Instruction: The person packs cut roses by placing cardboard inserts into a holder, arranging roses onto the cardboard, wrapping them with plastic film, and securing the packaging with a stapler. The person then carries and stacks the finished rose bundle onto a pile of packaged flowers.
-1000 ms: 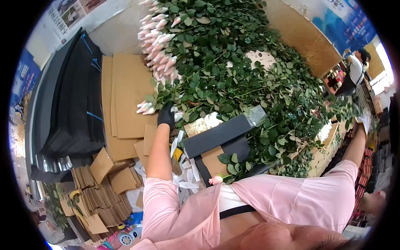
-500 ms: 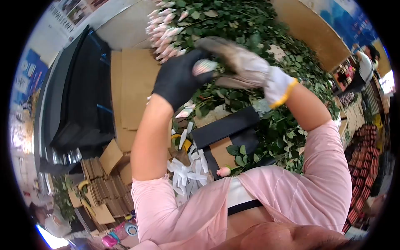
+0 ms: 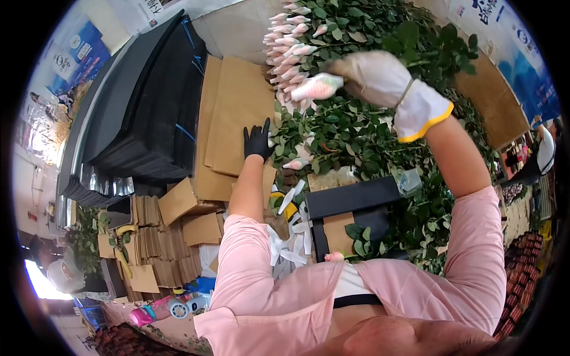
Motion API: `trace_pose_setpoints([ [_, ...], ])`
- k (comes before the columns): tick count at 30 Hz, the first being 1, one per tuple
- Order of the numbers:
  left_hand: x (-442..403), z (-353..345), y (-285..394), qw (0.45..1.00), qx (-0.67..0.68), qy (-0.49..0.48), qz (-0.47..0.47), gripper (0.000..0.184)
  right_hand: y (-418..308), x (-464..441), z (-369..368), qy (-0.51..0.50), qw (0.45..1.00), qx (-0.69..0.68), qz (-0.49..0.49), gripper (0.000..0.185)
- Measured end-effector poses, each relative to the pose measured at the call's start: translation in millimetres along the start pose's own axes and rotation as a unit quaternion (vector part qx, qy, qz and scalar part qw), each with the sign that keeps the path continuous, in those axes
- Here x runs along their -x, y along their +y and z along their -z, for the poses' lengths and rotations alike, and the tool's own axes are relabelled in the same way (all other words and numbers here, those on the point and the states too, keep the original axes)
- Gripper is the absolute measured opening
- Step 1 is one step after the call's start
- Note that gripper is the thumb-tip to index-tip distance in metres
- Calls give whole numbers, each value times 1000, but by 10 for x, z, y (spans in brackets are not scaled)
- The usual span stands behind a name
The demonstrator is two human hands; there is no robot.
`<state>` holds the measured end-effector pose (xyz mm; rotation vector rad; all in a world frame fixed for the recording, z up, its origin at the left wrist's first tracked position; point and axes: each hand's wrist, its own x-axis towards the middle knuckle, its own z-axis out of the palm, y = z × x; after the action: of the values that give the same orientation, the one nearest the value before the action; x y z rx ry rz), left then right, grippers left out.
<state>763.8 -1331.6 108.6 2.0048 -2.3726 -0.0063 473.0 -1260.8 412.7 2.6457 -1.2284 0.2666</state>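
My right hand [image 3: 377,77], in a white glove with a yellow cuff edge, is closed around a rose [image 3: 319,87] whose pale pink head is wrapped in a white sleeve. Its leafy stem seems to trail right behind the glove. My left hand [image 3: 257,142], in a black glove, has its fingers spread over the edge of the brown cardboard [image 3: 237,113], beside the leaves. Several wrapped roses [image 3: 291,56] lie stacked at the top with their heads to the left. Near my body is an unwrapped pink rose [image 3: 334,256], partly hidden by my shirt.
A black block [image 3: 353,196] stands in front of me, with white sleeves [image 3: 291,258] scattered to its left. Tall stacks of black sheets [image 3: 142,107] and folded cardboard [image 3: 157,231] are at the left. Rose foliage [image 3: 356,130] covers the right side. Another person [image 3: 545,148] is at far right.
My hands have separated. The left has let go of the wrapped rose and moved down onto the cardboard edge; the right now holds the rose near the stacked heads. The view has shifted.
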Motion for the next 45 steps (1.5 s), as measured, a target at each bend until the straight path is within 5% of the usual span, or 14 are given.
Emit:
trace_pose_setpoints([
  [6, -24, 618, 30, 980, 158, -107, -49, 56, -158, 21, -591, -18, 995, 30, 90, 27],
  [11, 387, 1385, 431, 911, 358, -126, -159, 62, -545, 53, -1191, 108, 984, -4, 142, 61],
  [14, 721, 1747, 588, 888, 404, -191, -108, 62, -683, 36, -1139, -18, 947, -311, 80, 55],
  [15, 767, 1652, 539, 857, 463, -187, -127, 59, -684, 37, -1092, -110, 790, -601, -59, 35],
  [19, 1202, 1535, 650, 659, 732, -66, -160, 59, -411, 215, -898, -52, 957, -268, 94, 22],
  [21, 1416, 1669, 898, 590, 798, -53, -112, 58, -466, 326, -714, -52, 954, -285, 81, 28],
  [24, 1553, 1713, 1218, 640, 711, 260, -129, 47, -624, 456, -567, 4, 950, -309, 39, 31],
  [28, 1884, 1962, 1500, 657, 596, 461, -11, 30, -801, 615, -601, 51, 930, -361, 43, 35],
  [35, 2511, 2160, 1095, 754, 425, 496, -73, 19, -1063, 683, -515, 42, 944, -281, 165, 42],
  [37, 2796, 1831, 705, 656, 536, 531, -35, 20, -1002, 688, -589, 30, 944, -284, 164, 42],
  [39, 3165, 2064, 105, 878, 413, 230, 75, 33, -958, 732, -523, -39, 967, -223, 120, 42],
  [41, 3214, 1950, 5, 991, 53, -62, 108, 54, -1030, 728, -577, -4, 965, -218, 146, 41],
  [43, 3252, 1965, 218, 971, 75, 225, -25, 69, -1118, 670, -643, -11, 973, -163, 166, 40],
  [45, 3148, 2107, 495, 948, 95, 279, -121, 59, -1226, 598, -660, -56, 968, -164, 180, 38],
])
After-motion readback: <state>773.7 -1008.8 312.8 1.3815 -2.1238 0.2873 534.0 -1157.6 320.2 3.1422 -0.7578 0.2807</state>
